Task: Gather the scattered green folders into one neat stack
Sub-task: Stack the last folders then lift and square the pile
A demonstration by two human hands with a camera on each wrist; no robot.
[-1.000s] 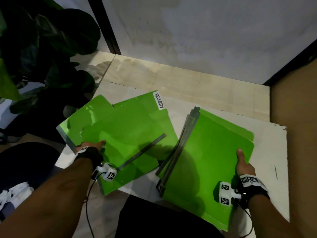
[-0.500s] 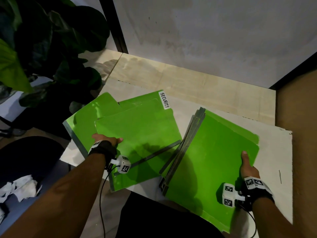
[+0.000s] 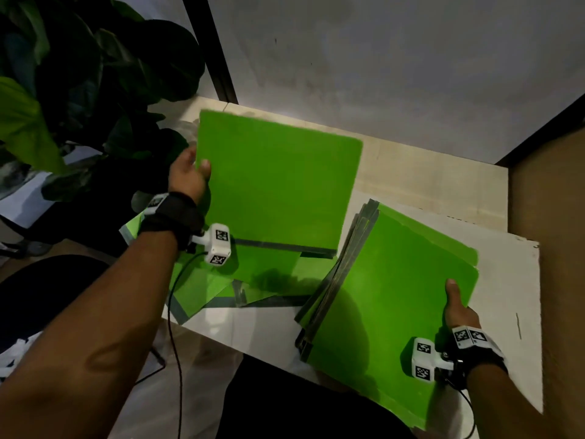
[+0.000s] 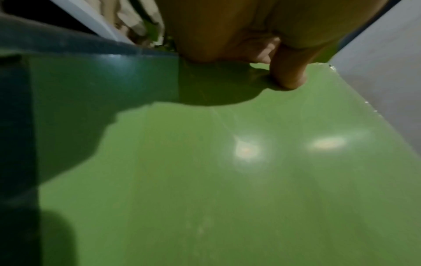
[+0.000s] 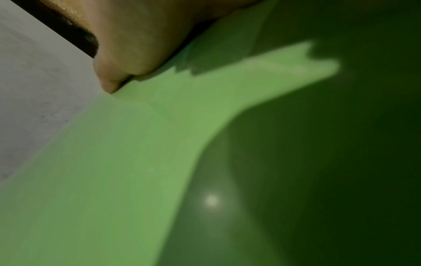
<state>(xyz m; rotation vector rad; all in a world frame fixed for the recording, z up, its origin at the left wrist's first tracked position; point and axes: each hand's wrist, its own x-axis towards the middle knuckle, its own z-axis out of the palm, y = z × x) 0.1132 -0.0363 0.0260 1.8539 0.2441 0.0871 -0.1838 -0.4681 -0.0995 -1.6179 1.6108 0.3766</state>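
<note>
My left hand grips the left edge of one green folder, thumb on top, and holds it lifted and tilted above the board. In the left wrist view the thumb presses on that folder. Under it, other green folders with grey spines lie scattered. On the right a stack of green folders lies on the white board. My right hand holds its right edge, thumb on top. The right wrist view shows that thumb on the green cover.
A large dark-leaved plant stands at the left, close to my left hand. A grey wall rises behind the board. A brown panel borders the right side. Crumpled white paper lies on the floor at lower left.
My left hand has lifted one folder off the scattered pile and raised it up and away from me. The right hand stays on the stack's edge.
</note>
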